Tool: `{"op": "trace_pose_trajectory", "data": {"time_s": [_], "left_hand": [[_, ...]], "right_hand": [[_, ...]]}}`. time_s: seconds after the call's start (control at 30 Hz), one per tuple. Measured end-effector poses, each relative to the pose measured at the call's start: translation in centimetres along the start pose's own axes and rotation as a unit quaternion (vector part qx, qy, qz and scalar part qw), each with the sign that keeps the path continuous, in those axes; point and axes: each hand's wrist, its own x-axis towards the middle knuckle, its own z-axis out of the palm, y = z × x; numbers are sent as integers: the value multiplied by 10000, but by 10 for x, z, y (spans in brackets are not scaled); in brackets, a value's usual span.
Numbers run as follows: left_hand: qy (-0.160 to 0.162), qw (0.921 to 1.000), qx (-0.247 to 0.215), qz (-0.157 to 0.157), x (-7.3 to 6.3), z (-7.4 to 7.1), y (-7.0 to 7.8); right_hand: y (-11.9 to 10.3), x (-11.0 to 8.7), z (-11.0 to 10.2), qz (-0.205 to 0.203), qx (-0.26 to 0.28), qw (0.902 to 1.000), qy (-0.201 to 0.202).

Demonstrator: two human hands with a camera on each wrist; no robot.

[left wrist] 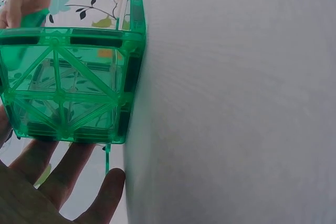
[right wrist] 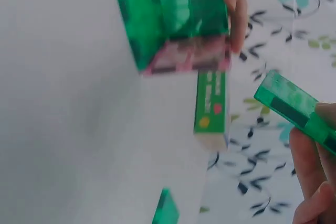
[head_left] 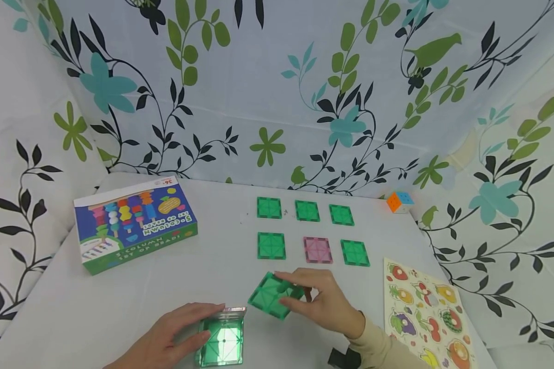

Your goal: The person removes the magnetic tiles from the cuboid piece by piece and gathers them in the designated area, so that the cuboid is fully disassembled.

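A small box of clear green magnetic tiles point(head_left: 223, 344) stands near the front of the table. One pink side point(right wrist: 191, 55) of it shows in the right wrist view. My left hand point(head_left: 170, 334) grips this box from the left, thumb and fingers about its side and back. To its right, my right hand point(head_left: 327, 300) pinches a loose green magnetic tile point(head_left: 265, 298) between thumb and fingers. That tile point(right wrist: 287, 99) is tilted and held above the table, apart from the box. Part of the right fingers is hidden behind it.
Several green tiles point(head_left: 271, 246) and one pink tile point(head_left: 317, 250) lie in two rows farther back. A blue and green bead-set box point(head_left: 140, 220) lies at left. A puzzle cube point(head_left: 400, 202) sits back right, a fruit-picture sheet point(head_left: 424, 312) front right, a black object point(head_left: 344, 359) near the right wrist.
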Motion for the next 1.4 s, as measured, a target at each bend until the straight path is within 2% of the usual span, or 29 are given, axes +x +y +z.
{"op": "trace_pose_trajectory", "data": {"time_s": [0.1, 0.2, 0.3, 0.4, 0.57, 0.7, 0.9, 1.03, 1.17, 1.27, 1.4], "left_hand": [[-21, 10000, -49, 30, 0, 0, -1], [12, 9998, -82, 190, 0, 0, -2], [74, 9992, -91, 375, 0, 1, -2], [97, 9990, -130, 424, 0, 1, -2], [144, 9987, -145, 457, 1, 2, -3], [340, 9964, 41, 782, 1, 3, -4], [345, 9954, -65, 890, 1, 4, -5], [369, 9945, -96, 979, 0, 5, -6], [218, 9963, -199, 808, 0, 3, -5], [31, 9985, -303, 459, 0, 1, -4], [-49, 9993, -318, 214, 1, 0, -3]], "right_hand": [[21, 1, -10, 437, 51, 9990, -40], [45, -3, -14, 1027, 153, 9939, -364], [66, -7, -13, 1525, 369, 9835, -903], [83, -9, -10, 1861, 657, 9708, -1364], [97, -8, -4, 2275, 657, 9548, -1795], [99, -3, 0, 2212, 399, 9549, -1940], [96, 3, 5, 1963, -173, 9595, -2015], [94, 5, 8, 1880, -706, 9550, -2182], [92, 7, 10, 1877, -1116, 9454, -2421], [89, 8, 12, 1918, -1322, 9386, -2544], [87, 7, 14, 2027, -1417, 9330, -2616]]}}
